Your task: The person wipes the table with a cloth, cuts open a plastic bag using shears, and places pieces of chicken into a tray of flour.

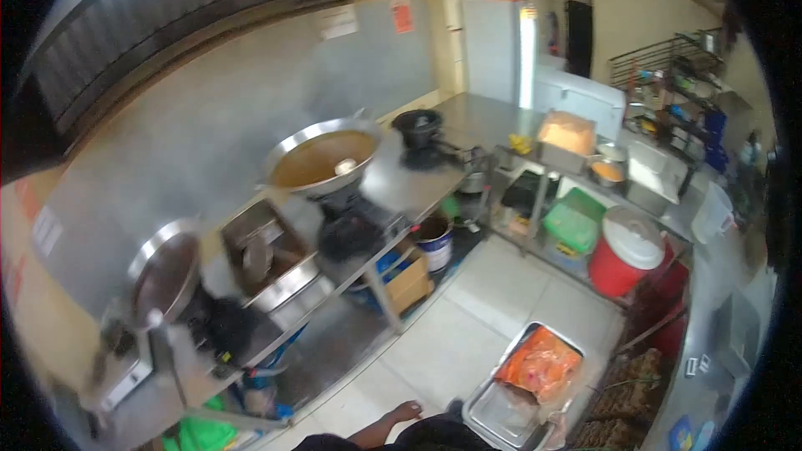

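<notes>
A long stainless-steel counter (409, 184) runs along the steel-clad wall on the left side of the kitchen. A tall white refrigerator (493, 50) stands at the far end of the room. On the counter sits a wide round steel wok (322, 159) filled with brown liquid. Nearer the camera are a rectangular steel pan (267, 259) and a second round steel wok (167, 271), which is tilted on its burner. A small black pot (418, 125) stands beyond the big wok.

Across the pale tiled floor (468, 326), by the right-hand shelving, a red drum-shaped cooler with a white lid (622, 255) stands just beside a green plastic crate (572, 225). A white bucket with a blue band (436, 238) sits under the counter.

Close to the bottom edge, a shallow rectangular steel tray (489, 418) lies on the floor. An orange plastic-wrapped bundle (539, 363) rests in its far half, and the near half is mostly bare metal.

Smallest of all, the left hand (405, 412) shows at the very bottom, reaching out from dark clothing. It lies low over the tiles, just left of the tray's near corner, and touches neither the tray nor the bundle. The fingers point toward the counter side, but they are too small and blurred to tell whether they are spread or curled. The bundle is well to the right of the hand and further from the camera. The right hand does not show.
</notes>
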A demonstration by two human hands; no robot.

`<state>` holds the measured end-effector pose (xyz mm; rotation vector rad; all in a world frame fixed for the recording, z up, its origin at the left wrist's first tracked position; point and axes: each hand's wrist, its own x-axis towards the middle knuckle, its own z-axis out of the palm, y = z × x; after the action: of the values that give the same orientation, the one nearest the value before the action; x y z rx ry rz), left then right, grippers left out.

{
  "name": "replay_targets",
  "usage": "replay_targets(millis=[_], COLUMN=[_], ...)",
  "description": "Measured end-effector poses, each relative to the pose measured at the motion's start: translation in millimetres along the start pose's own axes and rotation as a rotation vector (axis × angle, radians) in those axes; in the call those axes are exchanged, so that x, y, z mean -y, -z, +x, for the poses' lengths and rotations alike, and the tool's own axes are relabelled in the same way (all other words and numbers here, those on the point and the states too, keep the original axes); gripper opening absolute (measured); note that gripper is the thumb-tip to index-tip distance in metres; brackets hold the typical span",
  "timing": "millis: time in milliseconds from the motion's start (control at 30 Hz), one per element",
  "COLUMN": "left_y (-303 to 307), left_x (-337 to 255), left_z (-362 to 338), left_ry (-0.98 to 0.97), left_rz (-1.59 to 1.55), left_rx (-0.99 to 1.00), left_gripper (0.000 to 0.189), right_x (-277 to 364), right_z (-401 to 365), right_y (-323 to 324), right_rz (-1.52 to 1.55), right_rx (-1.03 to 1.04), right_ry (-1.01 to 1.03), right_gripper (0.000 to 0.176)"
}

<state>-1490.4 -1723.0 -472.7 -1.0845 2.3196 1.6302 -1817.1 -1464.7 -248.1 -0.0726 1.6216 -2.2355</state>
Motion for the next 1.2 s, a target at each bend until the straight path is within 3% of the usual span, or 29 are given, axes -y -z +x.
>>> replay_targets(millis=[33, 67, 133, 200, 233, 267, 333, 367, 400, 433, 467, 533, 567, 600, 667, 700, 733, 767, 833, 933, 1000, 1033, 1100, 1200], left_y=[21.2, 36.9, 61.4, 71.9, 82.2, 85.8, 93.0, 101.3, 104.8, 116.7, 117.8, 111.2, 130.4, 141.2, 150.8, 151.3, 148.4, 137.6, 137.9, 140.5, 136.1, 129.1, 122.9, 121.9], left_x=[-14.4, -16.6, -60.4, -58.8, -57.8, -75.7, -95.8, -105.8, -126.4, -165.6, -196.2, -221.9, -248.5, -268.3, -309.2, -330.5, -393.7, -422.4, -477.6, -521.7, -533.1, -540.9, -570.3, -605.8], left_z=[19.2, 40.3, 71.3, 128.1, 156.8, 184.7, 247.8, 280.3, 296.6, 312.8, 334.1, 397.9, 434.1, 475.6, 545.2, 573.2, 636.0, 652.6, 698.8, 788.0, 829.9, 849.0, 885.3, 917.9], left_ry=[0.039, -0.476, 0.263, 0.324, 0.217, 0.235, -0.791, -0.420, -0.025, 0.266, 0.273, 0.001, -0.145, -0.160, -0.042, 0.023, 0.125, 0.114, 0.164, 0.130, 0.100, 0.145, 0.232, 0.159], left_rz=[0.057, 0.458, -0.030, -0.186, -0.386, -0.160, 0.566, 0.087, -0.375, -0.411, -0.390, -0.012, 0.199, 0.229, -0.038, -0.184, -0.185, -0.342, -0.272, -0.084, 0.055, -0.007, -0.218, -0.170], left_rx=[0.047, 0.058, 0.281, 0.426, 0.506, 0.421, 0.329, 0.389, 0.404, 0.302, 0.325, 0.330, 0.331, 0.363, 0.380, 0.383, 0.393, 0.190, 0.225, 0.365, 0.453, 0.391, 0.262, 0.404], left_gripper=[0.035, 0.032, 0.031, 0.032, 0.035, 0.027, 0.023, 0.019, 0.016, 0.043, 0.043, 0.016, 0.010, 0.010, 0.015, 0.017, 0.026, 0.033, 0.037, 0.038, 0.039, 0.039, 0.041, 0.034], right_x=[-3.8, -8.4, -28.8, -61.8, -32.4, 4.2, 40.3, 46.9, 49.3, 69.1, 62.7, 42.2, 49.3, 67.6, 154.8, 175.1, 197.3, 198.5, 189.5, 188.1, 172.2, 169.7, 206.8, 254.2], right_z=[24.4, 49.2, 96.9, 145.0, 158.6, 173.6, 208.0, 237.1, 274.4, 302.5, 330.4, 408.3, 441.5, 458.8, 498.0, 521.8, 568.8, 597.7, 647.4, 719.5, 764.5, 788.8, 851.7, 918.5], right_y=[-4.0, -4.4, -1.2, 14.1, -1.1, -25.1, -52.1, -66.0, -67.4, -90.2, -83.5, -56.8, -55.3, -63.1, -93.7, -93.7, -78.0, -61.5, -23.3, 36.4, 68.0, 76.3, 92.1, 127.8], right_rz=[0.011, 0.014, 0.031, 0.059, 0.055, 0.060, 0.082, 0.114, 0.274, 0.137, 0.143, 0.018, 0.252, 0.271, 0.530, 0.433, 0.408, 0.353, 0.108, -0.033, 0.377, 0.380, 0.311, 0.189], right_rx=[-0.002, -0.020, -0.054, -0.114, -0.142, -0.163, -0.184, -0.191, -0.145, -0.261, -0.291, -0.271, -0.347, -0.387, -0.299, -0.416, -0.442, -0.473, -0.550, -0.591, -0.469, -0.477, -0.191, 0.217], right_ry=[0.021, 0.052, 0.113, 0.184, 0.153, 0.122, 0.089, 0.059, -0.105, 0.028, 0.027, 0.248, 0.045, 0.059, -0.196, -0.160, -0.130, 0.004, 0.320, 0.387, 0.463, 0.471, 0.681, 0.918], right_gripper=[0.017, 0.017, 0.018, 0.018, 0.022, 0.027, 0.036, 0.041, 0.045, 0.035, 0.035, 0.025, 0.022, 0.022, 0.022, 0.022, 0.022, 0.023, 0.024, 0.028, 0.032, 0.032, 0.032, 0.033])
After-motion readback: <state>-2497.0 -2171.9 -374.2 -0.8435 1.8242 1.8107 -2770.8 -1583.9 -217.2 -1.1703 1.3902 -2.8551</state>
